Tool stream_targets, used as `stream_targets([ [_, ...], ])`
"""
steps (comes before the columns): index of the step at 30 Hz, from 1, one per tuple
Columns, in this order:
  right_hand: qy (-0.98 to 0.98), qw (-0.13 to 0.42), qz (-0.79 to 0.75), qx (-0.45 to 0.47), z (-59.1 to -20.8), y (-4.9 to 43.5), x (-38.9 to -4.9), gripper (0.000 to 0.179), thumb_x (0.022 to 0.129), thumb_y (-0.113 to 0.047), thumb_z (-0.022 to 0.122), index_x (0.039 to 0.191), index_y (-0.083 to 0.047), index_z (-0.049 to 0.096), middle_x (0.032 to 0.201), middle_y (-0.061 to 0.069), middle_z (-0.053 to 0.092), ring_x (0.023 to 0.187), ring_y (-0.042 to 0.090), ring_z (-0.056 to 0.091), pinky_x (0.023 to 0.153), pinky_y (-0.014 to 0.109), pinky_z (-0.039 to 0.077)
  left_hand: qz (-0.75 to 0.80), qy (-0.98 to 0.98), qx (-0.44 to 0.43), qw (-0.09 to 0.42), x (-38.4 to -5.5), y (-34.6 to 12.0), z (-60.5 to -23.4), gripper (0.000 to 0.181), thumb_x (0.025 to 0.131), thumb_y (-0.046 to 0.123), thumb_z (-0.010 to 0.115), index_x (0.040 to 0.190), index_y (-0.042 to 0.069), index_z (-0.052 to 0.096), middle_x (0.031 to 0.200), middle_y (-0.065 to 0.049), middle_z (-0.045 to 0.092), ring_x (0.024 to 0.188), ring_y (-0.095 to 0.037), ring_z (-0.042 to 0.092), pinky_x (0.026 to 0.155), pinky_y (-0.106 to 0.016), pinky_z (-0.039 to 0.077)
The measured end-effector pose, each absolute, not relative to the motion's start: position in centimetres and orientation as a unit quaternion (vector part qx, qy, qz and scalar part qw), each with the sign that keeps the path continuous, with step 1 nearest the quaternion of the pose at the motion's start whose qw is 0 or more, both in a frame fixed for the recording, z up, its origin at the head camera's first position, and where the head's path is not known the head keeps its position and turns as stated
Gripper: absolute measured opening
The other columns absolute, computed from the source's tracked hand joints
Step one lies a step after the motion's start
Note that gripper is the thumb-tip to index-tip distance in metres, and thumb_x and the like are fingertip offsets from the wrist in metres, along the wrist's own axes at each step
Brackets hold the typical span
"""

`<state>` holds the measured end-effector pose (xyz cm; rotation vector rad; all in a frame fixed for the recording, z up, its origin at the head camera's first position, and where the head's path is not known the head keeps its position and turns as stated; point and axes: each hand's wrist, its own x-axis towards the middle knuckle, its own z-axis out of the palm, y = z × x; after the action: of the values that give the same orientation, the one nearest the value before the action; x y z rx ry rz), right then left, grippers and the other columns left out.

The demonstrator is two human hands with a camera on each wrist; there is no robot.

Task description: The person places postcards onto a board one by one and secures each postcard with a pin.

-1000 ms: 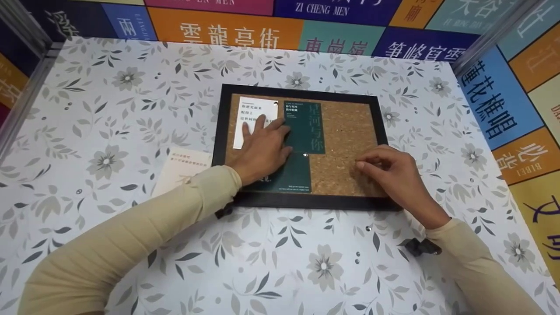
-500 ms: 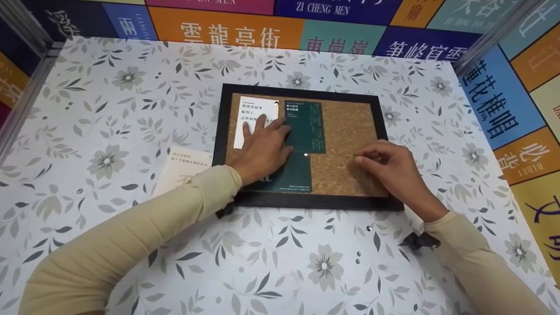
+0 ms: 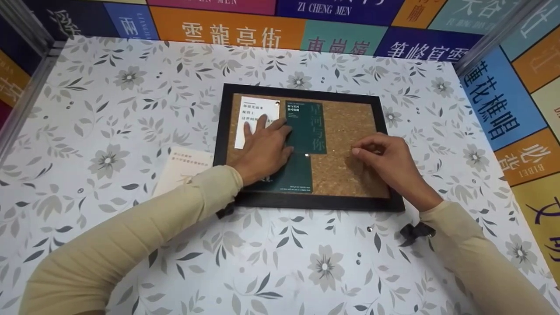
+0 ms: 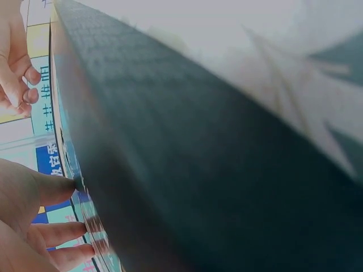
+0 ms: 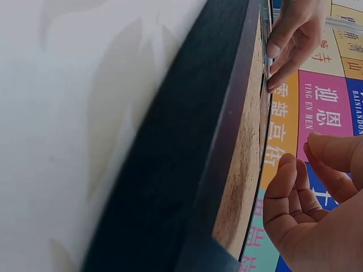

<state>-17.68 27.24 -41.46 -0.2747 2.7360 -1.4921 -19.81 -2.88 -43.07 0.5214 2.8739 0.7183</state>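
A cork board (image 3: 350,118) in a black frame lies on the table. My left hand (image 3: 262,151) rests on it with fingers spread, across a white printed card (image 3: 240,135) and two dark green cards. The upper green card (image 3: 306,131) touches the fingertips; the lower green card (image 3: 293,177) is partly covered by the palm. Small shiny pins show at the white card's corner and where the green cards meet. Over the board's bare right side, my right hand (image 5: 323,204) brings thumb and forefinger together in a pinch; I cannot tell what small thing sits between them.
A cream printed card (image 3: 181,166) lies left of the frame, partly under the left sleeve. A floral cloth (image 3: 280,262) covers the table. Colourful panels (image 3: 236,33) with large characters stand at the back and right. Black straps (image 3: 415,232) hang at the wrists.
My right hand has shifted slightly up and left over the cork, its pinch kept. The left hand and the cards have stayed in place.
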Motion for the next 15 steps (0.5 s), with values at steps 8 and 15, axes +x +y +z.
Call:
stream_targets([
  [8, 0.875, 0.023, -0.477, -0.074, -41.6, 27.1, -18.5, 0.017, 0.101, -0.005, 0.081, 0.111, 0.008, 0.080, 0.095, 0.012, 0.080, 0.071, 0.010, 0.069, 0.063, 0.022, 0.056, 0.244, 0.952, 0.174, 0.068, -19.8, -2.9, -43.1, 0.055, 0.112, 0.030, 0.064, 0.162, 0.007, 0.055, 0.177, -0.011, 0.039, 0.165, -0.047, 0.021, 0.125, -0.081, 0.011],
  [15, 0.871, 0.030, -0.485, -0.074, -41.5, 27.1, -19.0, 0.017, 0.101, -0.007, 0.081, 0.112, 0.007, 0.081, 0.094, 0.012, 0.080, 0.068, 0.013, 0.069, 0.060, 0.024, 0.056, 0.239, 0.953, 0.172, 0.070, -19.8, -2.8, -43.0, 0.055, 0.113, 0.030, 0.064, 0.162, 0.007, 0.055, 0.177, -0.010, 0.038, 0.164, -0.046, 0.022, 0.125, -0.081, 0.012],
])
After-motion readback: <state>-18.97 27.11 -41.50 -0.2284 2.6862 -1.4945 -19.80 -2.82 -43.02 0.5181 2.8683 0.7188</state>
